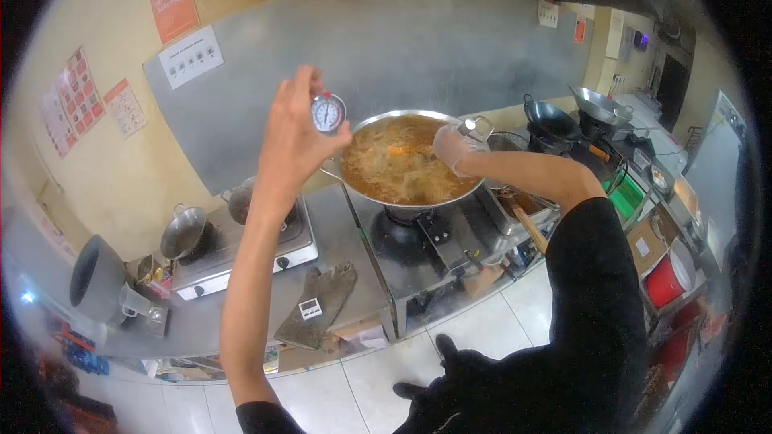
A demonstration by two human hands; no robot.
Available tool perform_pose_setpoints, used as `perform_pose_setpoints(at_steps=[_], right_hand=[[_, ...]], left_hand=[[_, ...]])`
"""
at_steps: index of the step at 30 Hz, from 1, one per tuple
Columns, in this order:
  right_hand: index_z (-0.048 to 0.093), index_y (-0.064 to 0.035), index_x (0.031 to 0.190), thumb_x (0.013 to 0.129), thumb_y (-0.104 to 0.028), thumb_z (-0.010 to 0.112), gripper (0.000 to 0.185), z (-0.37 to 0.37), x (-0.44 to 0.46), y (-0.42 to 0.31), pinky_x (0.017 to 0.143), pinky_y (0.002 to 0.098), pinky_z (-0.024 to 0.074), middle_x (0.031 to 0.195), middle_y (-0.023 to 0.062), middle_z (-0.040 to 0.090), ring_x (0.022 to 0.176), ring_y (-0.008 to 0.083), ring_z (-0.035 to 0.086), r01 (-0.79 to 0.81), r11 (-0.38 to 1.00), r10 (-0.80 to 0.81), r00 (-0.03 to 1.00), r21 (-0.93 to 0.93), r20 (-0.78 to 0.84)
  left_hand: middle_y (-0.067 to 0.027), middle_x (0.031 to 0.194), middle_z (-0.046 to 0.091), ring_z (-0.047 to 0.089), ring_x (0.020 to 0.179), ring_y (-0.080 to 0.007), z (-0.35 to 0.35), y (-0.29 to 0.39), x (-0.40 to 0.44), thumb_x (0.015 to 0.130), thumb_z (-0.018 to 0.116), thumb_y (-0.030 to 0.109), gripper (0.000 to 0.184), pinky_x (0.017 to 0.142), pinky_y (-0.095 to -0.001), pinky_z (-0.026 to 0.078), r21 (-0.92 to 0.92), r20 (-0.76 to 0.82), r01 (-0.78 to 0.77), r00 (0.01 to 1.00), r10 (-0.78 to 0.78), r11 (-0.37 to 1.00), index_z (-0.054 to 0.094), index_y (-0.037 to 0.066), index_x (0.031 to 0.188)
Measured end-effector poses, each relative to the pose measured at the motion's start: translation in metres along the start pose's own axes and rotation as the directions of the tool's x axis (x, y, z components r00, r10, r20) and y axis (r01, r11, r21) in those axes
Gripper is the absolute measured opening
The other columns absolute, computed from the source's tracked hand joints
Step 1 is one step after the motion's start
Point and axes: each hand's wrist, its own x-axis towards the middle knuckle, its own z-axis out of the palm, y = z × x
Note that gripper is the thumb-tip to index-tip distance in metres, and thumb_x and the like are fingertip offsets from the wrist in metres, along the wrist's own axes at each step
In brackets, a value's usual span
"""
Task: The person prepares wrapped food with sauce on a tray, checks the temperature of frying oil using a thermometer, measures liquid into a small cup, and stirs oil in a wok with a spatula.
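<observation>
My left hand (293, 124), raised beside the left edge of the wok, pinches a dial thermometer (327, 113) between thumb and fingers, its white face toward me. My right hand (455, 148), in a clear glove, is over the right side of the two-handled wok (418, 206), fingers curled; a small round metal piece (470, 124) shows beside them, though I cannot tell whether I grip it. Frothing brown liquid (406, 165) fills the wok. At lower left, a digital timer (310, 309) lies on a cloth (335, 283).

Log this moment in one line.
Left hand: holding dial | Right hand: gloved, at pan edge, grip unclear | Pan: foamy brown liquid | Timer: on cloth
</observation>
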Motion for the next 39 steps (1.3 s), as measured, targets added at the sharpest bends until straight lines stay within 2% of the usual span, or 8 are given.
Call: perform_pose_setpoints(at_steps=[9, 17, 19, 25, 29, 31, 35, 39], right_hand=[[0.069, -0.0002, 0.104, 0.076, -0.017, 0.067, 0.033, 0.041, 0.014, -0.006, 0.081, 0.0413, 0.0512, 0.104, 0.0188, 0.066, 0.1, 0.0313, 0.063, 0.007, 1.0, -0.007, 1.0, -0.031, 0.021], [0.068, -0.0047, 0.088, 0.074, -0.011, 0.067, 0.015, 0.044, -0.057, 0.091, 0.068, 0.0371, 0.0517, 0.085, 0.0097, 0.064, 0.085, 0.026, 0.064, -0.2, 0.953, 0.181, 0.978, 0.226, 0.105], [0.068, -0.0063, 0.088, 0.074, -0.011, 0.066, 0.015, 0.06, -0.108, 0.114, 0.073, 0.0368, 0.0509, 0.087, 0.0088, 0.063, 0.085, 0.0262, 0.063, -0.015, 0.987, 0.05, 0.974, 0.161, -0.22], [0.066, -0.0064, 0.096, 0.081, -0.008, 0.057, 0.017, 0.169, -0.18, 0.116, 0.079, 0.0369, 0.0495, 0.089, 0.0097, 0.064, 0.091, 0.0243, 0.062, -0.133, 0.987, 0.16, 0.84, 0.088, -0.519], [0.06, -0.0071, 0.114, 0.088, -0.014, 0.053, 0.028, 0.213, -0.184, 0.098, 0.086, 0.0447, 0.0487, 0.102, 0.0209, 0.065, 0.097, 0.035, 0.062, -0.399, 0.709, 0.447, 0.892, 0.582, 0.067], [0.059, -0.0088, 0.119, 0.092, -0.023, 0.053, 0.031, 0.206, -0.208, 0.103, 0.088, 0.0444, 0.049, 0.107, 0.0231, 0.063, 0.098, 0.0365, 0.062, -0.525, 0.172, 0.494, 0.778, 0.833, 0.389], [0.058, -0.0081, 0.122, 0.093, -0.026, 0.052, 0.034, 0.287, -0.272, 0.072, 0.082, 0.0413, 0.05, 0.104, 0.0234, 0.064, 0.096, 0.0353, 0.065, -0.435, -0.188, 0.435, 0.767, 0.881, 0.472], [0.058, -0.0013, 0.12, 0.093, -0.016, 0.054, 0.03, 0.334, -0.338, 0.058, 0.081, 0.0346, 0.0498, 0.101, 0.0193, 0.067, 0.094, 0.0282, 0.066, -0.126, -0.245, 0.577, 0.778, 0.961, 0.249]], left_hand=[[-0.0142, 0.091, 0.057, 0.055, 0.086, -0.0319, 0.002, 0.001, -0.019, 0.061, 0.076, 0.007, 0.051, 0.075, -0.0418, 0.048, -0.058, 0.035, 0.094, 0.995, -0.092, 0.994, 0.047, 0.003, 0.102], [-0.0144, 0.091, 0.056, 0.058, 0.088, -0.0308, 0.033, 0.01, -0.041, 0.062, 0.077, 0.007, 0.05, 0.076, -0.0412, 0.049, -0.104, 0.064, 0.199, 0.979, -0.193, 0.974, 0.047, 0.003, 0.102], [-0.0135, 0.092, 0.058, 0.061, 0.087, -0.0284, 0.043, 0.012, -0.052, 0.062, 0.077, 0.007, 0.05, 0.076, -0.0387, 0.052, -0.04, 0.088, 0.195, 0.978, -0.191, 0.98, 0.047, 0.003, 0.102], [-0.0139, 0.093, 0.059, 0.063, 0.087, -0.026, 0.109, 0.035, -0.055, 0.062, 0.077, 0.004, 0.05, 0.077, -0.0369, 0.055, 0.019, 0.125, 0.278, 0.952, -0.278, 0.96, 0.047, 0.004, 0.102], [-0.0151, 0.093, 0.059, 0.062, 0.085, -0.0264, 0.174, 0.079, -0.054, 0.062, 0.076, 0.002, 0.051, 0.076, -0.0367, 0.055, 0.111, 0.082, 0.383, 0.916, -0.392, 0.917, 0.046, 0.004, 0.103], [-0.015, 0.092, 0.058, 0.062, 0.085, -0.026, 0.205, 0.1, -0.063, 0.062, 0.077, 0.002, 0.051, 0.077, -0.0361, 0.054, 0.107, 0.057, 0.45, 0.887, -0.458, 0.886, 0.045, 0.003, 0.102], [-0.0139, 0.091, 0.058, 0.059, 0.085, -0.0243, 0.263, 0.133, -0.091, 0.062, 0.077, 0.0, 0.051, 0.078, -0.0349, 0.052, 0.04, -0.005, 0.638, 0.77, -0.638, 0.769, 0.045, 0.002, 0.101], [-0.0117, 0.089, 0.058, 0.059, 0.084, -0.0218, 0.332, 0.135, -0.12, 0.063, 0.078, 0.0, 0.05, 0.082, -0.0344, 0.051, -0.01, -0.075, 0.689, 0.723, -0.687, 0.725, 0.044, 0.004, 0.099]])
